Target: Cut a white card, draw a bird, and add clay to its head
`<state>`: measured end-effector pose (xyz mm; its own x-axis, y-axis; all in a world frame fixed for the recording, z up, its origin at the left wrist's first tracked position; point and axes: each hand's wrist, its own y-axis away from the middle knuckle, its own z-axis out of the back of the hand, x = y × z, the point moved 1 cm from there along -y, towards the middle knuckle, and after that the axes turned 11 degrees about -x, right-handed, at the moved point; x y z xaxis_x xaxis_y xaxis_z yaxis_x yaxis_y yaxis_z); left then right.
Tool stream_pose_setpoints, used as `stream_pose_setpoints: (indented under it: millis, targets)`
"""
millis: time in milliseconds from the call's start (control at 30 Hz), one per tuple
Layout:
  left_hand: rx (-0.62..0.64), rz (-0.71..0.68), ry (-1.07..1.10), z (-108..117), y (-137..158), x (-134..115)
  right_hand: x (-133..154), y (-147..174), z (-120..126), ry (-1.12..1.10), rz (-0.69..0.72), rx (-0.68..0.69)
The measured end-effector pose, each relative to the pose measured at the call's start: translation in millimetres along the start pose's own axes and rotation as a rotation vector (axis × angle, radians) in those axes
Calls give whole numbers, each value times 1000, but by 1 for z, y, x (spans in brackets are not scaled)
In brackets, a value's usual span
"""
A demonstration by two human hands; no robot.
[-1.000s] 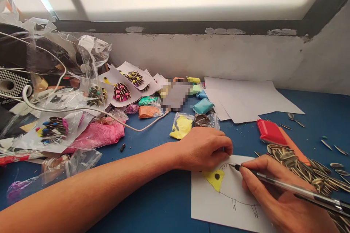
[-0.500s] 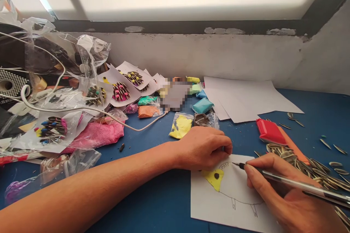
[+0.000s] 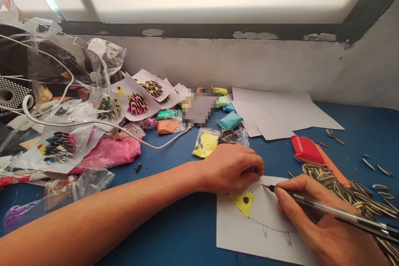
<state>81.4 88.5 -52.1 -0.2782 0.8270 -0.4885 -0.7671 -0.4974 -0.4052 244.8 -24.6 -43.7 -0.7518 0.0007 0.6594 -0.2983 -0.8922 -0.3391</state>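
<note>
My right hand is closed around a clear-barrelled pen with a black grip. The pen's tip touches a sheet of white paper. On that sheet is a line drawing of an animal with short legs, and its head is filled with yellow clay bearing a dark eye. Small curved marks run inside the outline behind the head. Over the paper's upper left edge rests my left hand, closed, its fingers curled under; the fingertips are partly hidden.
Striped sunflower seeds lie at right beside a red clay packet. Blank sheets lie behind. Several clay packets surround a blurred device on a white cable. Finished seed-and-clay pictures and plastic bags crowd the left.
The pen tip has shifted very slightly left along the drawing's upper line, with my right hand. My left hand has stayed in place on the paper.
</note>
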Motion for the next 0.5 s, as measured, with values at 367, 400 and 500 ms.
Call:
stream_pose_setpoints:
  millis: [367, 400, 500]
  targets:
    - [-10, -4, 8, -1, 0, 1, 13, 8, -4, -97, -108, -60]
    - [-8, -4, 8, 0, 0, 1, 12, 7, -3, -107, -110, -68]
    - [1, -1, 5, 0, 0, 1, 7, 4, -1, -96, -118, -98]
